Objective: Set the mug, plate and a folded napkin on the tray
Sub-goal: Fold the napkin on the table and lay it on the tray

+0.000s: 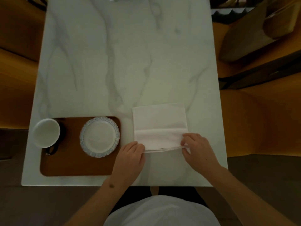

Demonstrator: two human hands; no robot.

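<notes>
One white napkin (158,126) lies on the marble table (127,62), to the right of the tray and off it; its near edge is turned up into a band across its width, so the near strip shows doubled layers. My two hands work that near edge. My left hand (130,158) pinches the near left corner of the napkin between thumb and fingers, and my right hand (197,151) grips the near right corner, fingers curled over the fold and thumb below it. One brown wooden tray (76,165) with rounded corners sits near the front left of the table, just beside the napkin but apart from it. On the tray stand two items: one round plate (99,137) with a blue patterned rim, toward the tray's far right, and one mug (46,132), white inside and dark outside, at the tray's far left corner, its handle pointing toward me. Mug and plate are apart, with bare tray between them. The near half of the tray carries nothing. My two bare forearms reach in from the lower edge.
</notes>
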